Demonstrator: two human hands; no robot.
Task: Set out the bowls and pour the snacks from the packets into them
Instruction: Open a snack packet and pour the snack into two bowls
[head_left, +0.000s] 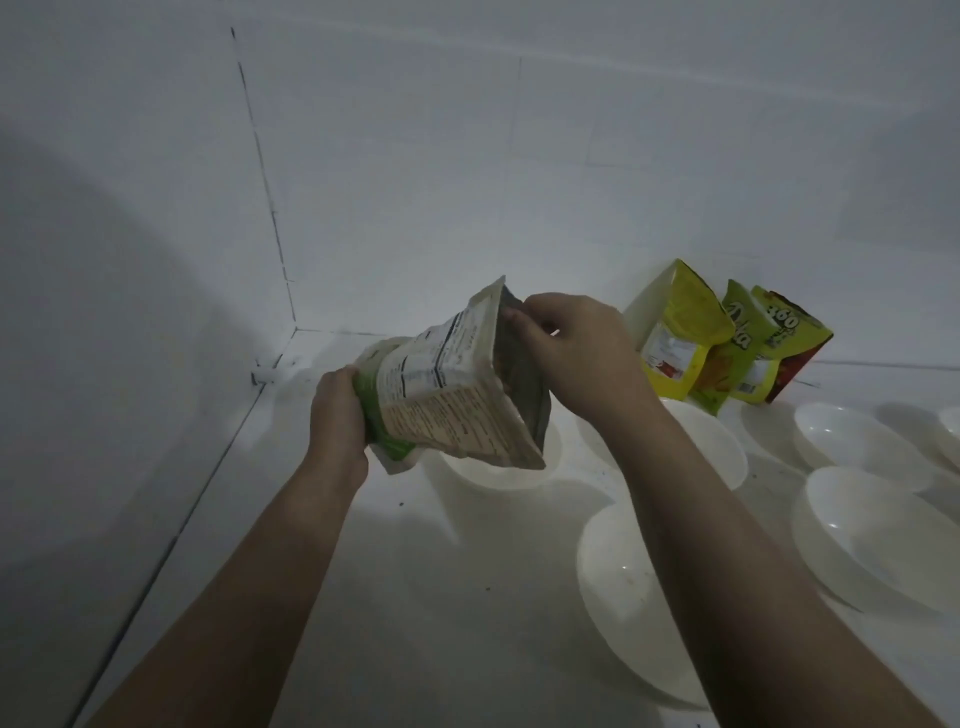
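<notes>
Risk: snacks spilling past the bowl (498, 470) if the packet (452, 387) tips further, its mouth sitting wide of the rim. Packet held tilted just above that bowl. Left hand (337, 410) grips its base; right hand (569, 345) pinches the open top edge, both forearms outstretched

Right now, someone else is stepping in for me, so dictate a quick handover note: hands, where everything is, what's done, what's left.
Left hand grips the bottom of the green-and-white snack packet; right hand pinches its open top edge. The packet is tilted over the far-left white bowl.
Other white bowls are set out on the counter, including a near one and one to the right.
Yellow-green packets lean against the back wall, with a red one beside them.
Done: bowls are out. Left: no snacks visible in the bowls yet; pour this packet, then the others.
</notes>
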